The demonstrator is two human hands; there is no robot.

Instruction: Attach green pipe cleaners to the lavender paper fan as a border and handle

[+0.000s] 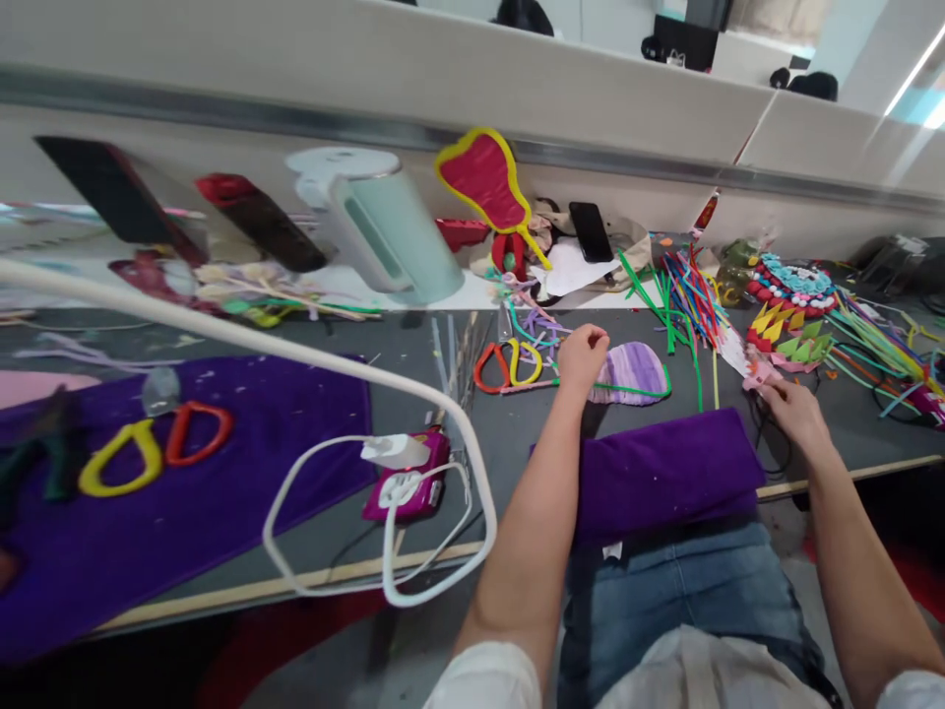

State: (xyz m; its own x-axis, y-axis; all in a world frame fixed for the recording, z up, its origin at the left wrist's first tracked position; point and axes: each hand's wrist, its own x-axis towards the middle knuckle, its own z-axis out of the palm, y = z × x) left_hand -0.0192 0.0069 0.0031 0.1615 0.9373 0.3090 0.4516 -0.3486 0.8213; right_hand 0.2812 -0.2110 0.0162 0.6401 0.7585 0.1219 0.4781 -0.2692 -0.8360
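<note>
My left hand is closed in a pinch beside a striped purple oval piece; what its fingers hold, if anything, is too small to tell. Along the oval's lower edge runs a green pipe cleaner. My right hand is closed at a small pink piece on the right. Between my forearms lies a folded purple cloth at the table's front edge. Scissors with red and yellow handles rest left of my left hand.
A white cable and a magenta power adapter are at centre-left. Behind stand a pale green pitcher and a phone. Pipe cleaners and beaded flower work lie at the back right. Another purple cloth covers the left.
</note>
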